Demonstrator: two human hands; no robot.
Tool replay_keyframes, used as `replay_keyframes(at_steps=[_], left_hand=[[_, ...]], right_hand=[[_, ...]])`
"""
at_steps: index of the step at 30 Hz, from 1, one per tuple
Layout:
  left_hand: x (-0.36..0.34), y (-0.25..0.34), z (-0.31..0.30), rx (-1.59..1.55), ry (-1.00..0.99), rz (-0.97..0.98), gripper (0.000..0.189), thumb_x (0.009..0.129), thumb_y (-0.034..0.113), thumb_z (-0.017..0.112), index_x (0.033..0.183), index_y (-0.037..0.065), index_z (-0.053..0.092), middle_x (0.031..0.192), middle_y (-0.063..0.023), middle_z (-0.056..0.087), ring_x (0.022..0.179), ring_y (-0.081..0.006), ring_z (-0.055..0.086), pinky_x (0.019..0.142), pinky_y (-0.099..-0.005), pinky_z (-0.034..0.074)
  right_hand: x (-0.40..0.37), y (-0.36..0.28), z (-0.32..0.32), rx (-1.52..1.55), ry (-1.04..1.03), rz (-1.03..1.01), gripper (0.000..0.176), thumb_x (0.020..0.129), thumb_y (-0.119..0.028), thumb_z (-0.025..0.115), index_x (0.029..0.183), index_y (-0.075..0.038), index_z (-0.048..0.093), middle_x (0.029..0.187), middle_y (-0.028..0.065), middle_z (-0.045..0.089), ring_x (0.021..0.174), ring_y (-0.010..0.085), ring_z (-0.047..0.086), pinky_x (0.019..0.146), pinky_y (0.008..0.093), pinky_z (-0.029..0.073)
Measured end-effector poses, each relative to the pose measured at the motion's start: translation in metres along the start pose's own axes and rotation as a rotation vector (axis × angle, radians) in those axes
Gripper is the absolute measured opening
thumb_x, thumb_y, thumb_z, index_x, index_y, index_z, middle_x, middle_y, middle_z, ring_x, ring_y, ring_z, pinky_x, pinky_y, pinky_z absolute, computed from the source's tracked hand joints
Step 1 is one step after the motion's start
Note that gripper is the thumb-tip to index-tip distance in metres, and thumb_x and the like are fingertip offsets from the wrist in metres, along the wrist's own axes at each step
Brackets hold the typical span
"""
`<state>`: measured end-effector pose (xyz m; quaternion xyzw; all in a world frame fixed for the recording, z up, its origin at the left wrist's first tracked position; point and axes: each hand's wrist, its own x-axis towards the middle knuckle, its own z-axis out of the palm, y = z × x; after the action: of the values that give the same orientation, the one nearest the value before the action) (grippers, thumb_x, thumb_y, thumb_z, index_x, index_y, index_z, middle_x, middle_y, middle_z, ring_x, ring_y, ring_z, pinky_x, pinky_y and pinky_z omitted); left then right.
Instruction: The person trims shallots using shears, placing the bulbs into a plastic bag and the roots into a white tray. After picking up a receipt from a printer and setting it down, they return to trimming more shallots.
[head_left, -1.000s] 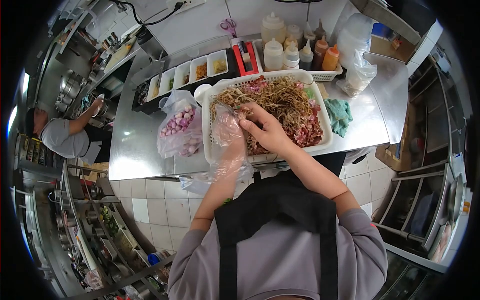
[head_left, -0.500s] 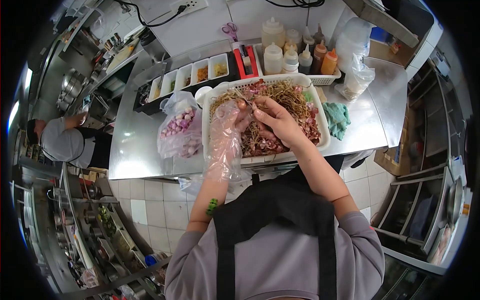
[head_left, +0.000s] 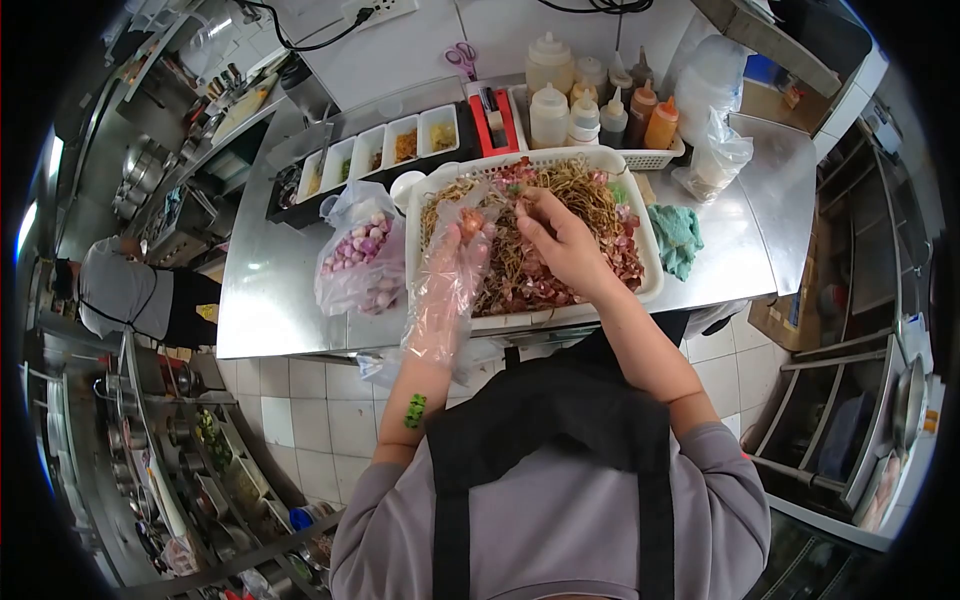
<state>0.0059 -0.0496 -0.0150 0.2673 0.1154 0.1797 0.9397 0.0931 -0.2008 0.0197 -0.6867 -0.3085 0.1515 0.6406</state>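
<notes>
My left hand (head_left: 455,250), in a loose clear plastic glove, is closed around a reddish-brown shallot (head_left: 471,224) over the left part of a white plastic basket (head_left: 652,262). My right hand (head_left: 563,243) is bare and hovers over the middle of the basket, a little apart from the left. Its thumb and fingertips are pinched together; whatever is between them is too small to make out. Dry stringy roots and tops (head_left: 575,190) and papery red skins (head_left: 622,262) fill the basket. A plastic bag of peeled pink shallots (head_left: 360,245) lies to its left.
Behind the basket stand sauce bottles (head_left: 548,115), a red-framed holder (head_left: 492,120) and white trays of ingredients (head_left: 403,142). A green cloth (head_left: 675,240) and a tied plastic bag (head_left: 718,160) lie to the right. A co-worker (head_left: 125,290) stands at far left.
My hands have moved apart: the left has shifted slightly left and turned with the shallot, the right has drawn away from it. The co-worker at left has shifted posture.
</notes>
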Motion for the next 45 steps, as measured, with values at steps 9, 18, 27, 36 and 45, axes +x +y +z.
replay_keyframes(at_steps=[9,18,27,36,45], left_hand=[[0.016,-0.005,-0.027,0.303,0.007,0.131,0.041,0.083,0.010,0.063,0.119,0.001,0.048,0.108,-0.0088,0.057,0.092,-0.0195,0.058,0.075,-0.0264,0.049],[-0.006,0.000,-0.019,0.448,-0.068,0.190,0.041,0.081,0.007,0.063,0.119,0.000,0.048,0.105,-0.0078,0.056,0.091,-0.0184,0.058,0.076,-0.0277,0.048],[-0.010,0.005,-0.009,0.439,-0.107,0.187,0.035,0.083,0.007,0.061,0.116,0.001,0.049,0.101,-0.0068,0.057,0.088,-0.0160,0.058,0.072,-0.0257,0.049],[-0.015,0.000,0.001,0.312,-0.077,0.184,0.035,0.091,0.026,0.054,0.111,-0.002,0.050,0.099,-0.0064,0.059,0.082,-0.0131,0.057,0.069,-0.0222,0.049],[-0.001,-0.002,-0.028,0.400,0.013,0.131,0.043,0.090,0.026,0.054,0.124,0.001,0.046,0.118,-0.0090,0.051,0.100,-0.0168,0.051,0.084,-0.0266,0.042]], right_hand=[[-0.005,0.003,0.003,-0.283,-0.194,-0.255,0.037,0.088,-0.031,0.052,0.121,-0.012,0.052,0.099,0.0157,0.063,0.091,0.0352,0.060,0.077,0.0385,0.048],[-0.001,0.007,-0.006,-0.076,-0.349,-0.296,0.044,0.088,-0.024,0.055,0.128,-0.008,0.046,0.120,0.0155,0.055,0.110,0.0286,0.054,0.093,0.0344,0.040],[-0.003,0.007,-0.008,-0.010,-0.441,-0.209,0.045,0.091,-0.024,0.053,0.131,-0.008,0.043,0.124,0.0118,0.053,0.112,0.0223,0.051,0.095,0.0330,0.037],[0.003,0.011,-0.003,0.039,-0.496,-0.183,0.043,0.092,-0.024,0.051,0.130,-0.007,0.044,0.125,0.0117,0.053,0.116,0.0217,0.049,0.097,0.0323,0.036],[0.004,0.008,-0.003,-0.147,-0.226,-0.177,0.042,0.090,-0.031,0.053,0.124,-0.005,0.049,0.117,0.0152,0.056,0.104,0.0234,0.056,0.090,0.0324,0.042]])
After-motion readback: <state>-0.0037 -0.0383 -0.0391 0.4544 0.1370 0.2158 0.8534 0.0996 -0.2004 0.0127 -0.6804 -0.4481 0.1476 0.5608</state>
